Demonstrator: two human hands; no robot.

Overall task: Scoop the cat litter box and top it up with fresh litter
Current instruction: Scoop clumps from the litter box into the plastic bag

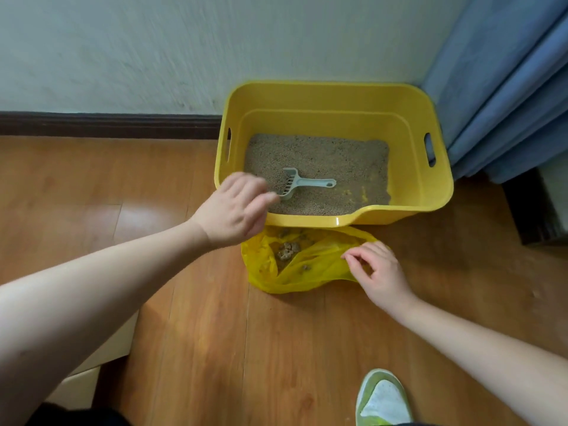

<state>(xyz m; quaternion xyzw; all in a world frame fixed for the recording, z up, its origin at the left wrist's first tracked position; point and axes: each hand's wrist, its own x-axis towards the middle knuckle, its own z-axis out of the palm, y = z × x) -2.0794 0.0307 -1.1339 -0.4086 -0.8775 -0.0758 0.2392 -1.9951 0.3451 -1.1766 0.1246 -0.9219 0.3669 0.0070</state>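
- The pale grey-green plastic slotted litter scoop [302, 182] lies on the litter inside the yellow plastic litter box [408, 124], its long axis left-right, handle pointing right.
- The left hand [235, 210], fingers loosely curled and empty, hovers nearest, at the scoop's head.
- The right hand [376, 272] pinches the yellow plastic waste bag [307, 272].

Scoop [307, 183] lies in litter box [436, 192]; right hand [379, 272] seemingly pinches yellow bag [307, 272], left hand [236, 209] above
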